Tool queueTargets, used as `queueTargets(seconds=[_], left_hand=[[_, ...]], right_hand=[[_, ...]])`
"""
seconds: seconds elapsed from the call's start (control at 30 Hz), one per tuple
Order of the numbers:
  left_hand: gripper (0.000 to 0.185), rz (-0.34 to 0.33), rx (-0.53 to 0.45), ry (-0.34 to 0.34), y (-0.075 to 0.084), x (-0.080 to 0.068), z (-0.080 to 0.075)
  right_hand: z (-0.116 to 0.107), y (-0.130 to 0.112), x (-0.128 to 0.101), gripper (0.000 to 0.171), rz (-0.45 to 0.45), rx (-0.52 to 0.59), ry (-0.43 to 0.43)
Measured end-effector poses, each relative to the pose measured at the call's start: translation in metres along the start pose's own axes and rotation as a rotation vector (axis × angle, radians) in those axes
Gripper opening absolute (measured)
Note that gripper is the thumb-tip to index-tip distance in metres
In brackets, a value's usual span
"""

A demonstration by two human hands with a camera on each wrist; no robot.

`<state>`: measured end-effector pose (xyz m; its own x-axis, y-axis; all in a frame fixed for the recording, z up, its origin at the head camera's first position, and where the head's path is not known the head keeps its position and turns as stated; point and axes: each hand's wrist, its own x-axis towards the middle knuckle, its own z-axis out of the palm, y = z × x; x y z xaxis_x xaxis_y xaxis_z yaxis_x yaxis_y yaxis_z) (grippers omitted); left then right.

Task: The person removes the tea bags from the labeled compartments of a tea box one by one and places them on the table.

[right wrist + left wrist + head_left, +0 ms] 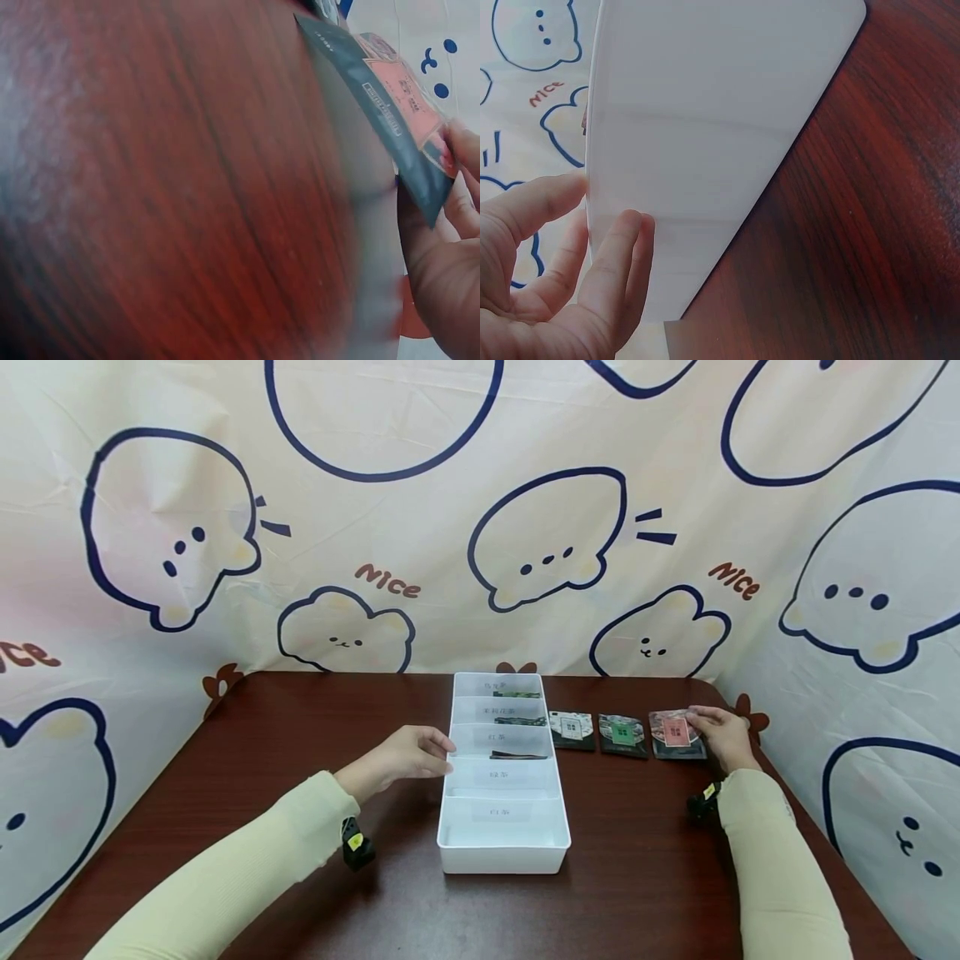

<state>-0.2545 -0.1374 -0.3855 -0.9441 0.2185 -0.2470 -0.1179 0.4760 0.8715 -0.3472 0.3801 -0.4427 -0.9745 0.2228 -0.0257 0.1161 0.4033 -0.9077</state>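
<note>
Pale sleeves, white box on glossy brown table, cartoon-printed backdrop

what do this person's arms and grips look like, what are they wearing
Both arms wear long, pale yellowish sleeves: left sleeve, right sleeve. At each wrist is a small black device with a yellow marking. The left grip and right grip wear no gloves.

Left sleeve and right sleeve: long, pale cream leaning yellow-green, close-fitting, creased lightly, plain. Both end at the wrist. Black boxy left wrist unit carries a yellow patch; black right wrist unit shows similar yellow. Left hand and right hand are bare.
</note>
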Motion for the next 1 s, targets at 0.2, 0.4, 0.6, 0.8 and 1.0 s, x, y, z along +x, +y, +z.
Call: queueTargets(seconds=[0.2,0.4,0.6,0.8,1.0], left_hand=[[0.032,0.002,0.011,0.001,-0.0007,0.0009,0.0002],[0.033,0.002,0.006,0.004,-0.0009,0.0011,0.0002],[0.033,0.0,-0.006,0.004,-0.0012,0.0006,0.0006],[0.033,0.004,-0.014,0.002,0.0,-0.0009,0.0003],[0.033,0.0,-0.002,0.01,0.0014,-0.0022,0.0005]], right_hand=[[-0.0005,0.0001,0.0004,0.063,0.022,-0.039,-0.047],[-0.0003,0.0027,0.0004,0.064,-0.007,-0.08,-0.082],[0.0005,0.0035,0.003,0.056,-0.016,-0.201,-0.086],[0.0024,0.0021,0.0059,0.052,-0.004,-0.309,-0.06],[0.0029,0.0007,0.0061,0.051,0.003,-0.34,-0.071]])
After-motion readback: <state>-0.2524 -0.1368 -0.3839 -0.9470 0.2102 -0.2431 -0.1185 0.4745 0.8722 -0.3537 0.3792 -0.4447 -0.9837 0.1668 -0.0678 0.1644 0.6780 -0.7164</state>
